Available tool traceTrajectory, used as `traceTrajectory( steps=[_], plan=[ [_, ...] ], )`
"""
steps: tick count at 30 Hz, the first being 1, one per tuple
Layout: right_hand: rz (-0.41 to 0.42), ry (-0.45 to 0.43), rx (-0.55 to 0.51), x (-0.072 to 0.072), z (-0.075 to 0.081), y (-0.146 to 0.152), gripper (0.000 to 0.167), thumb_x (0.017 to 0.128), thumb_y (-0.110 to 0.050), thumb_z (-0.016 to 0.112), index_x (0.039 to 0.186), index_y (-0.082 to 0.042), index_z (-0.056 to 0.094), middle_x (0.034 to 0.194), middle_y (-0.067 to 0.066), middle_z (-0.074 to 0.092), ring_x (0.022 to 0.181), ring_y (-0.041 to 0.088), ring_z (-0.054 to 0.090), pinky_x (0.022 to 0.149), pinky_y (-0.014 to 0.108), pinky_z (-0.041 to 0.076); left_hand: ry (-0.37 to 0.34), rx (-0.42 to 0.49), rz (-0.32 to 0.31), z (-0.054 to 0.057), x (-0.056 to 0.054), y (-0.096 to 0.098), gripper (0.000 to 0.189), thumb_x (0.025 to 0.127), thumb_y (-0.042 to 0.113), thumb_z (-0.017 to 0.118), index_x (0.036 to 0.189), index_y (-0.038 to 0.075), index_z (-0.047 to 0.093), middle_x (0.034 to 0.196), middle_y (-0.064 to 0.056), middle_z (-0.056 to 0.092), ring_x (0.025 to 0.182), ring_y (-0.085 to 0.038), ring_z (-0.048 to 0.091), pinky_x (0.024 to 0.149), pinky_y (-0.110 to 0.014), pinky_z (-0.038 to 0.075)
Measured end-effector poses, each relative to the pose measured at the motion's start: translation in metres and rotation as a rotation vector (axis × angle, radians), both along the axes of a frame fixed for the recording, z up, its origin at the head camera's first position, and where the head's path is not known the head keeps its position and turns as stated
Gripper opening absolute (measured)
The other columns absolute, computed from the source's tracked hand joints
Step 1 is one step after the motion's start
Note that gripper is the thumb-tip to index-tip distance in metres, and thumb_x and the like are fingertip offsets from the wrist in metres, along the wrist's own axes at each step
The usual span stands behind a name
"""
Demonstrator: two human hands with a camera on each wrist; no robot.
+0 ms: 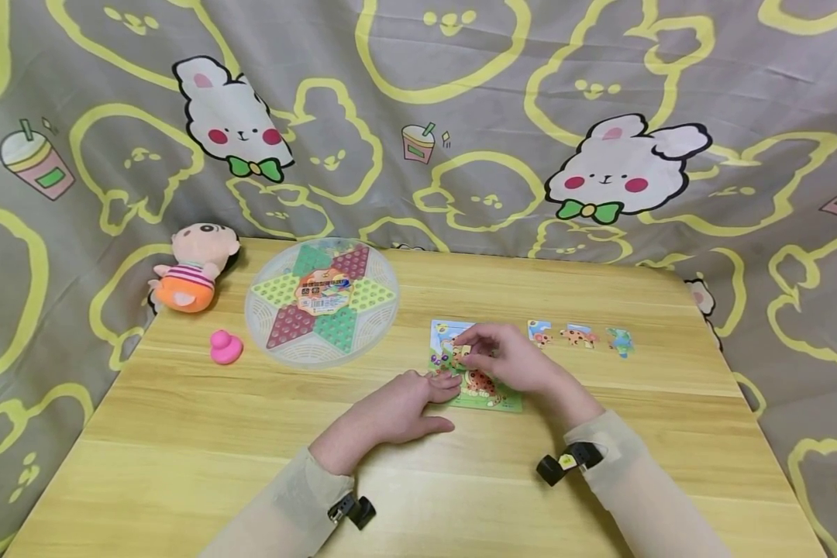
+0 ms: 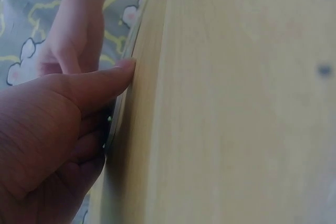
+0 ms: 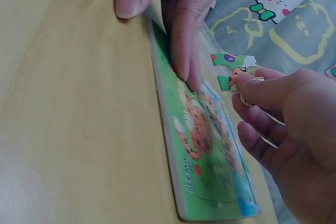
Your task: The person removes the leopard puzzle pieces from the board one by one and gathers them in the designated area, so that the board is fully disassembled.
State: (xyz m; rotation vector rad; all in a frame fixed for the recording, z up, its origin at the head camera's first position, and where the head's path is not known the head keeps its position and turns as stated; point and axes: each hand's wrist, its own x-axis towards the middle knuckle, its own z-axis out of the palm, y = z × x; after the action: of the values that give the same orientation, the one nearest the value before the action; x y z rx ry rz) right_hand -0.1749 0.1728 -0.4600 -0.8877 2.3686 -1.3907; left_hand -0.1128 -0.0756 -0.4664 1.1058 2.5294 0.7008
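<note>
A picture puzzle board (image 1: 509,401) with a green border and a spotted orange animal lies on the table, partly covered by both hands. My left hand (image 1: 406,404) rests its straight fingers on the board's left part, thumb off to the side on the tabletop. Between thumb and fingers, my right hand (image 1: 514,358) pinches a puzzle piece (image 3: 223,83) showing green, white and orange. In the right wrist view that piece is held up off the board. Three loose puzzle pieces (image 1: 577,335) lie in a row to the right of the board.
A round Chinese checkers board (image 1: 321,302) with a coloured star lies left of the puzzle. Beside it are a pink rubber duck (image 1: 225,347) and a plush doll (image 1: 194,267) in orange shorts. A patterned curtain (image 1: 460,201) hangs behind the wooden table (image 1: 181,434).
</note>
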Motion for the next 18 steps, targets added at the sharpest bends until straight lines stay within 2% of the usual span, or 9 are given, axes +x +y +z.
traceTrajectory(
  steps=[9, 15, 18],
  plan=[
    [-0.054, -0.003, 0.018, 0.006, 0.012, 0.020, 0.023, 0.098, -0.008, 0.077, 0.120, -0.007, 0.077, 0.094, -0.001, 0.074, 0.083, 0.021, 0.069, 0.073, 0.033, 0.058, -0.006, -0.019, 0.006, 0.000, -0.001, 0.000, 0.061, 0.100, 0.040, 0.075, 0.151, 0.011, 0.059, 0.160, 0.002, 0.046, 0.148, -0.016, 0.042, 0.124, -0.046, 0.032],
    [-0.114, -0.049, 0.034, 0.012, 0.017, 0.040, 0.022, 0.098, -0.012, 0.079, 0.119, -0.013, 0.078, 0.094, 0.002, 0.074, 0.084, 0.023, 0.068, 0.069, 0.031, 0.057, -0.009, -0.016, 0.002, 0.000, 0.000, 0.000, 0.061, 0.100, 0.040, 0.075, 0.151, 0.011, 0.058, 0.160, 0.002, 0.046, 0.148, -0.017, 0.042, 0.124, -0.046, 0.032],
    [-0.145, -0.057, 0.051, 0.015, 0.019, 0.052, 0.022, 0.098, -0.014, 0.078, 0.120, -0.012, 0.078, 0.095, 0.003, 0.073, 0.085, 0.024, 0.067, 0.070, 0.030, 0.056, -0.018, -0.007, 0.003, 0.000, 0.000, -0.001, 0.062, 0.100, 0.039, 0.075, 0.151, 0.010, 0.058, 0.160, 0.001, 0.046, 0.149, -0.018, 0.041, 0.124, -0.048, 0.031]
  ],
)
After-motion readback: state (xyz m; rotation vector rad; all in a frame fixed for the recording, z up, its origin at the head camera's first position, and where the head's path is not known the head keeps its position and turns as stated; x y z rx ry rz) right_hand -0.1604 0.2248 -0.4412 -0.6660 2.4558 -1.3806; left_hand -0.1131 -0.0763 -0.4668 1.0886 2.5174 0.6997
